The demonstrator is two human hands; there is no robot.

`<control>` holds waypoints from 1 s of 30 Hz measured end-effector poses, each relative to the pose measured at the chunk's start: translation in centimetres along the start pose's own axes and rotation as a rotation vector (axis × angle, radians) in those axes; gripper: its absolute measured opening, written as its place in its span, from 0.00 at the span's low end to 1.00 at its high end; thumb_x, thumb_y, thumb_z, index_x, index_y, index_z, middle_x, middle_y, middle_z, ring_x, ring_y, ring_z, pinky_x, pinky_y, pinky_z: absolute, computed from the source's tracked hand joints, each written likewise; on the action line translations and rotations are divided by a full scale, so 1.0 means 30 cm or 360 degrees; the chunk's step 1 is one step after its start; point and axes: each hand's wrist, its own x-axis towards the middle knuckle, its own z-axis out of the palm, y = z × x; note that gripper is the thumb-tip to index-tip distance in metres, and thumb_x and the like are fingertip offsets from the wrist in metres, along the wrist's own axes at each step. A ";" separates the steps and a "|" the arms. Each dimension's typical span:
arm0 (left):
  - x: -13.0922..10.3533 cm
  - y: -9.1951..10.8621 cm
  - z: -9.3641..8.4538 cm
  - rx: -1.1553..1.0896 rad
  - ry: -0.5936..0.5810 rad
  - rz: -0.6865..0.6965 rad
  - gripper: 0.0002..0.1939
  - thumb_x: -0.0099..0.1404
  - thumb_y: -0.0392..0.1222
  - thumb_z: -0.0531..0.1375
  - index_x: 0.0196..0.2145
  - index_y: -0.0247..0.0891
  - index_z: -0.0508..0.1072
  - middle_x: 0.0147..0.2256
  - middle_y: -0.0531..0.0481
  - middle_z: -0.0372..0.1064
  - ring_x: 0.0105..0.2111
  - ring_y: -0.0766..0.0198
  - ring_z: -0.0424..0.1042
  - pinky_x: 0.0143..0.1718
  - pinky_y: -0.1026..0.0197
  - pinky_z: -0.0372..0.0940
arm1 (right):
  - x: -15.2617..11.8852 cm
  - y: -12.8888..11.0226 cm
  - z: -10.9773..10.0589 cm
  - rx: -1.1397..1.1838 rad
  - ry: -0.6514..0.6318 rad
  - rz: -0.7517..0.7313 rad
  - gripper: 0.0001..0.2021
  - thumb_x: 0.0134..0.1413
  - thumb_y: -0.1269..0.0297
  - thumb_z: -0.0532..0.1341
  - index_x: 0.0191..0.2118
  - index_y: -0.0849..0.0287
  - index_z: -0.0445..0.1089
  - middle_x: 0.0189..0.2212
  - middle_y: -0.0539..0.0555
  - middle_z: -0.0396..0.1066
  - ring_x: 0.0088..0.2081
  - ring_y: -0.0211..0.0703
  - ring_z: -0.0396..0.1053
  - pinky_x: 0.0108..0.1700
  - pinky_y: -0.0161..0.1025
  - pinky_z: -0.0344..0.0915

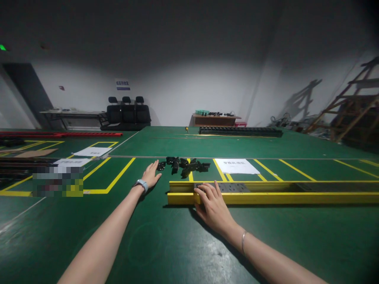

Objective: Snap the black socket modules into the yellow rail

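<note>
My left hand (151,174), a watch on its wrist, lies palm down on the green table with its fingers stretched out. Its fingertips are at the near end of a loose cluster of small black parts (187,165); whether they touch the closest black piece (161,165) I cannot tell. My right hand (214,205), with a bracelet on the wrist, is on a long yellow channel rail (281,198) near its left end. The fingers curl over the rail's near wall, with the thumb on the outer side. Dark slotted plates (237,187) lie inside the channel.
White paper signs (237,166) and yellow tape lines mark the green table (166,244). A black slatted strip (239,131) and a screwdriver-like tool (186,129) lie farther back. Long dark bars (17,170) and a red rail (59,135) are at left.
</note>
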 end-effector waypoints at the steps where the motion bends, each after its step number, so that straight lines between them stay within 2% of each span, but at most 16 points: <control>1: 0.000 0.002 -0.001 -0.0014 0.0018 0.0015 0.36 0.61 0.46 0.53 0.64 0.36 0.46 0.62 0.39 0.50 0.62 0.52 0.47 0.60 0.49 0.48 | 0.000 0.001 0.001 -0.0006 0.0007 0.0008 0.20 0.54 0.65 0.56 0.53 0.57 0.61 0.48 0.58 0.64 0.55 0.51 0.57 0.63 0.62 0.41; 4: -0.004 0.028 -0.016 -0.0058 0.0100 0.0102 0.32 0.62 0.46 0.52 0.62 0.37 0.50 0.55 0.41 0.60 0.58 0.53 0.54 0.58 0.50 0.52 | 0.001 0.002 0.003 -0.0013 0.0011 0.0003 0.20 0.54 0.64 0.56 0.53 0.58 0.60 0.48 0.58 0.64 0.54 0.51 0.58 0.63 0.62 0.41; 6: -0.007 0.051 -0.025 -0.0074 0.0133 0.0134 0.30 0.62 0.47 0.52 0.61 0.39 0.53 0.53 0.42 0.61 0.56 0.53 0.56 0.57 0.50 0.53 | 0.000 0.003 0.003 -0.0010 0.0002 -0.0005 0.20 0.54 0.64 0.56 0.54 0.57 0.60 0.48 0.58 0.63 0.55 0.51 0.57 0.63 0.62 0.41; 11: -0.011 0.077 -0.012 -0.0102 0.0031 0.0172 0.34 0.60 0.47 0.55 0.62 0.36 0.52 0.60 0.41 0.52 0.60 0.52 0.49 0.61 0.51 0.47 | -0.003 0.004 0.003 -0.0009 -0.0009 -0.0017 0.20 0.55 0.65 0.56 0.54 0.57 0.60 0.48 0.58 0.63 0.55 0.51 0.56 0.63 0.62 0.41; 13: -0.011 0.076 0.000 -0.0120 0.0008 0.0190 0.35 0.60 0.47 0.56 0.62 0.36 0.51 0.59 0.41 0.53 0.60 0.52 0.50 0.61 0.51 0.47 | -0.005 0.004 0.003 -0.0012 0.0003 -0.0020 0.20 0.54 0.65 0.56 0.54 0.57 0.60 0.48 0.58 0.63 0.55 0.51 0.56 0.63 0.62 0.41; 16: -0.012 0.072 0.017 -0.0099 0.0124 0.0145 0.34 0.58 0.48 0.57 0.61 0.38 0.54 0.55 0.41 0.56 0.57 0.51 0.53 0.59 0.49 0.51 | -0.006 0.005 0.005 -0.0016 0.0015 -0.0024 0.20 0.54 0.65 0.56 0.54 0.57 0.60 0.48 0.58 0.63 0.55 0.51 0.57 0.62 0.62 0.42; 18: -0.015 0.067 0.026 -0.0075 0.0177 0.0096 0.34 0.56 0.48 0.59 0.59 0.39 0.58 0.56 0.41 0.53 0.57 0.50 0.53 0.58 0.47 0.52 | -0.006 0.004 0.006 -0.0014 0.0005 -0.0020 0.20 0.54 0.65 0.56 0.54 0.57 0.60 0.48 0.58 0.63 0.55 0.51 0.57 0.62 0.62 0.42; 21: -0.021 0.055 0.034 -0.0093 0.0120 0.0062 0.30 0.56 0.47 0.61 0.55 0.38 0.62 0.59 0.40 0.48 0.59 0.47 0.51 0.59 0.46 0.50 | -0.006 0.003 0.005 -0.0010 -0.0006 -0.0007 0.20 0.54 0.65 0.56 0.54 0.57 0.60 0.49 0.58 0.63 0.56 0.51 0.56 0.63 0.62 0.41; 25: -0.020 0.043 0.026 -0.0226 -0.0020 0.0144 0.23 0.60 0.43 0.57 0.53 0.37 0.65 0.52 0.40 0.62 0.53 0.53 0.61 0.56 0.50 0.56 | -0.006 0.004 0.005 -0.0008 -0.0008 -0.0002 0.20 0.55 0.65 0.56 0.54 0.57 0.60 0.49 0.58 0.62 0.56 0.52 0.56 0.63 0.62 0.40; 27: -0.016 0.044 0.018 -0.0290 -0.0015 0.0160 0.20 0.60 0.42 0.56 0.50 0.37 0.67 0.47 0.41 0.65 0.48 0.55 0.66 0.53 0.53 0.59 | -0.007 0.004 0.005 -0.0002 -0.0011 -0.0004 0.20 0.55 0.65 0.56 0.54 0.57 0.60 0.49 0.58 0.62 0.56 0.52 0.56 0.63 0.62 0.40; 30: -0.010 0.052 0.008 -0.0400 0.0051 0.0111 0.16 0.57 0.42 0.58 0.43 0.36 0.70 0.43 0.43 0.67 0.44 0.57 0.67 0.50 0.54 0.61 | -0.009 0.004 0.004 0.0003 -0.0022 0.0002 0.20 0.55 0.65 0.56 0.54 0.57 0.60 0.49 0.57 0.62 0.56 0.51 0.55 0.63 0.61 0.39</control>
